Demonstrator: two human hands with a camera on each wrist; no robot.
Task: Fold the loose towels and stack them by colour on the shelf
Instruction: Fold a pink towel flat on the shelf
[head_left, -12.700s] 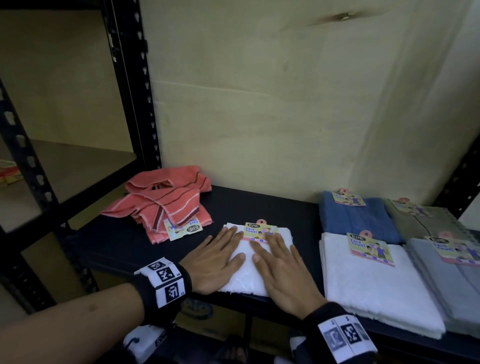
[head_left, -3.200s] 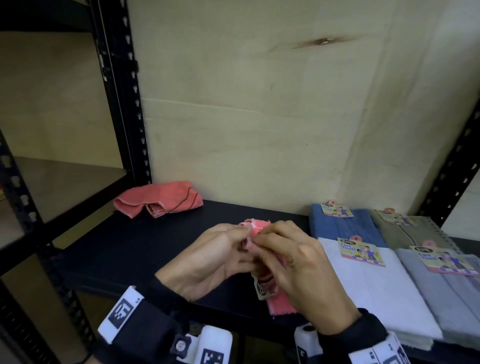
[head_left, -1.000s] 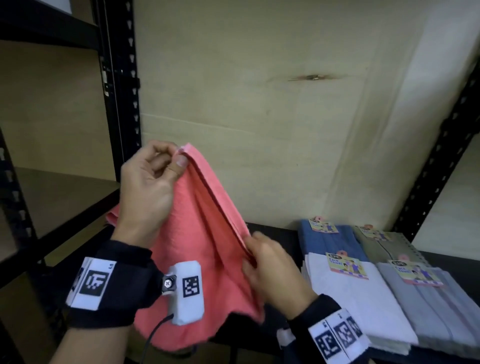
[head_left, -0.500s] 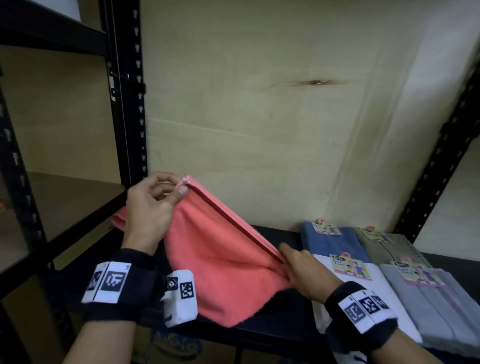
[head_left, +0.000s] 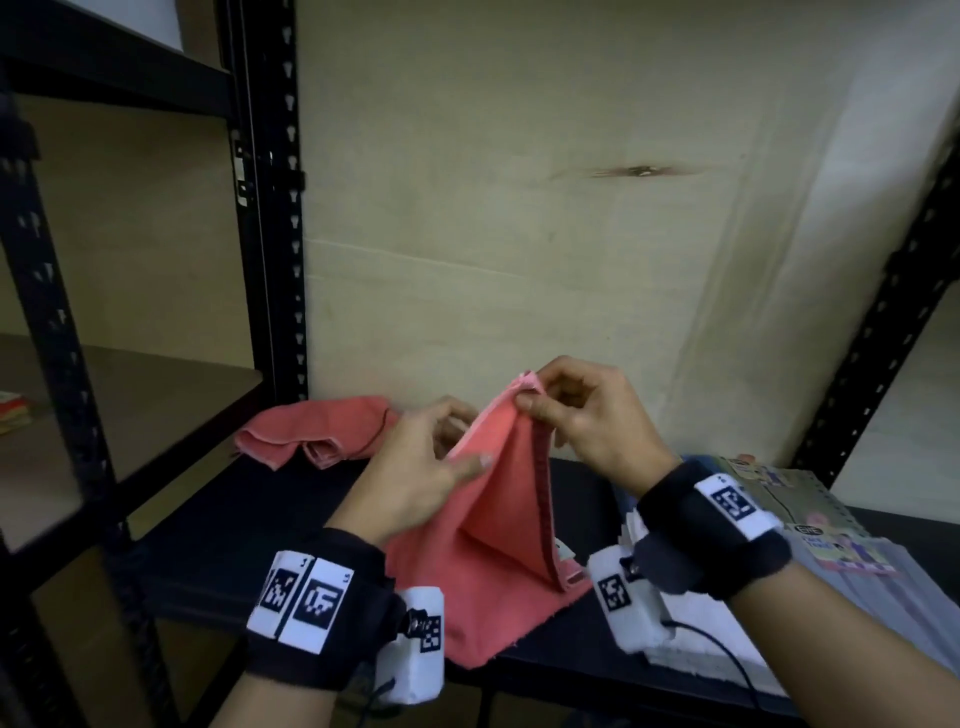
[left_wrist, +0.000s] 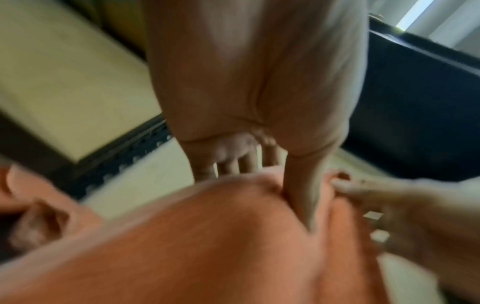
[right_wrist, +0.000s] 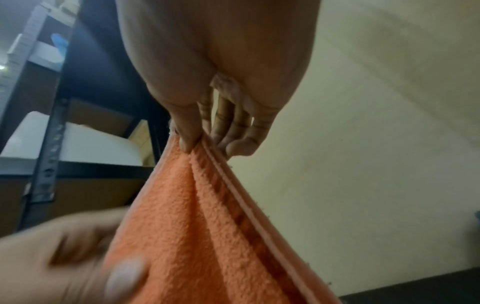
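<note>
Midway through the job, I watch the right hand (head_left: 587, 415) pinch the top corner of a coral towel (head_left: 498, 551) above the shelf (head_left: 234, 525), while the left hand (head_left: 415, 467) grips its side between thumb and fingers. Folded white, blue and grey piles (head_left: 857, 566) sit at right; another coral towel (head_left: 317, 431) lies crumpled behind, apparently unfolded yet.

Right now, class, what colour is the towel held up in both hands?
Coral pink towel, shown best in the head view.
</note>
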